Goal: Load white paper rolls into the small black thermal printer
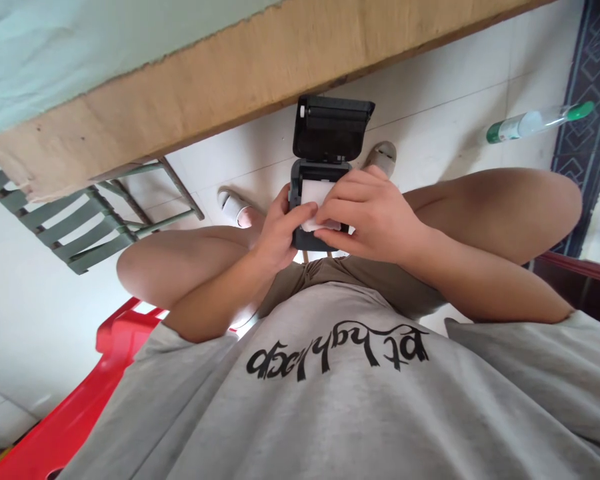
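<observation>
Grey shirt point(330, 400) below, both hands point(330, 220) grip the open printer point(330, 133) under the table edge point(230, 87).

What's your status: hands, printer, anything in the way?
Left hand grips black printer, lid open. Right hand presses white paper roll inside. Nothing between hands and printer.

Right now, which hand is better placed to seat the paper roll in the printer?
Probably the right hand: its fingers lie on the paper roll inside the open printer. The left hand grips the printer's side, steadying it.
</observation>
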`<state>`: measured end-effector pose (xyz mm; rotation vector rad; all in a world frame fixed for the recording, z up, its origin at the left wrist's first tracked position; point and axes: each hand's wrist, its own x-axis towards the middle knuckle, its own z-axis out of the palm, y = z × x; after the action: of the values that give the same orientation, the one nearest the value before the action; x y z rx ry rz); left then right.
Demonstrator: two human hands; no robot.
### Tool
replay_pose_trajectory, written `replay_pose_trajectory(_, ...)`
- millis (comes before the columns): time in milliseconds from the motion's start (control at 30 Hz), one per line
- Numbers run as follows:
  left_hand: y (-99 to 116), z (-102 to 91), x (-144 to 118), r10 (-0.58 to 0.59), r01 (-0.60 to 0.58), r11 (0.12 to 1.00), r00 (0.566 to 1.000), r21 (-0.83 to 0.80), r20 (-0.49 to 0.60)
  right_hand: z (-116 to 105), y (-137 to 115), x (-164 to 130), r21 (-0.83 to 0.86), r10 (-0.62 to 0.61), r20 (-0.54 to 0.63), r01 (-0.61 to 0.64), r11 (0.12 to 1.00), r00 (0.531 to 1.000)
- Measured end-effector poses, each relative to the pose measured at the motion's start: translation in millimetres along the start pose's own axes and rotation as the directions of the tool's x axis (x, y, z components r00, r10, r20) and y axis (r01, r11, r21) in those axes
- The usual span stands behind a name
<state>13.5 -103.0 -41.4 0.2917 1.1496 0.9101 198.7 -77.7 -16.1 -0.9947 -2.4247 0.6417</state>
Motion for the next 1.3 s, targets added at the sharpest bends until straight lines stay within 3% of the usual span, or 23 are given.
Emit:
replay_pose_trajectory(133, -4.2, -5.9, 0.7, -0.01, 0.006, 0.998, 0.998, 0.066, 0.059, -17.3, 7.9, -0.4, 0.118, 0.152, -0.017, -0.149, 0.982, 0.988)
replay_pose_trajectory(200, -5.2, -8.6, 1.0, -0.029, 0.02, 0.996, 0.994, 0.083, 0.108, -27.6, 15.3, -0.8, 0.121, 0.289, -0.142, -0.273, 0.954, 0.947)
replay_pose_trajectory(267, -4.7, -10.0, 0.1, -0.047, 0.032, 0.994, 0.988, 0.105, 0.148, -34.5, 21.7, -1.7, 0.109, 0.402, -0.267, -0.387, 0.916, 0.876)
replay_pose_trajectory(367, -2.2, -8.6, -3.5, -0.058, 0.036, 0.991, 0.984, 0.129, 0.17, -37.4, 24.2, -2.9, 0.207, 0.512, -0.228, -0.472, 0.857, 0.829)
replay_pose_trajectory(433, -0.6, -6.2, -6.1, -0.063, 0.04, 0.99, 0.984, 0.134, 0.169, -36.8, 21.5, -2.7, 0.35, 0.505, -0.157, -0.43, 0.832, 0.849)
replay_pose_trajectory(533, 0.5, -3.3, -8.3, -0.065, 0.042, 0.991, 0.982, 0.129, 0.175, -36.2, 17.4, -0.9, 0.509, 0.472, -0.197, -0.322, 0.798, 0.859)
replay_pose_trajectory(633, 0.9, -2.6, -8.9, -0.055, 0.03, 0.991, 0.98, 0.129, 0.193, -34.7, 16.9, 1.1, 0.478, 0.515, -0.166, -0.389, 0.788, 0.841)
replay_pose_trajectory(733, 0.2, -3.5, -8.8, -0.036, 0.014, 0.994, 0.979, 0.112, 0.199, -27.5, 17.7, 1.9, 0.395, 0.53, 0.066, -0.51, 0.764, 0.845)
replay_pose_trajectory(867, -4.2, -5.4, -6.6, 0.005, -0.01, 0.999, 0.994, 0.052, 0.111, -12.4, 17.9, 0.0, 0.393, 0.448, 0.279, -0.526, 0.754, 0.85)
replay_pose_trajectory(967, -7.9, -7.5, -4.3, 0.011, -0.014, 0.999, 0.998, 0.046, 0.064, -6.2, 18.1, -2.1, 0.394, 0.436, 0.301, -0.527, 0.754, 0.848)
replay_pose_trajectory(1300, -3.0, -7.0, -7.8, 0.008, -0.012, 0.999, 0.994, 0.039, 0.105, -10.7, 5.4, 0.9, 0.355, 0.41, 0.263, -0.483, 0.801, 0.873)
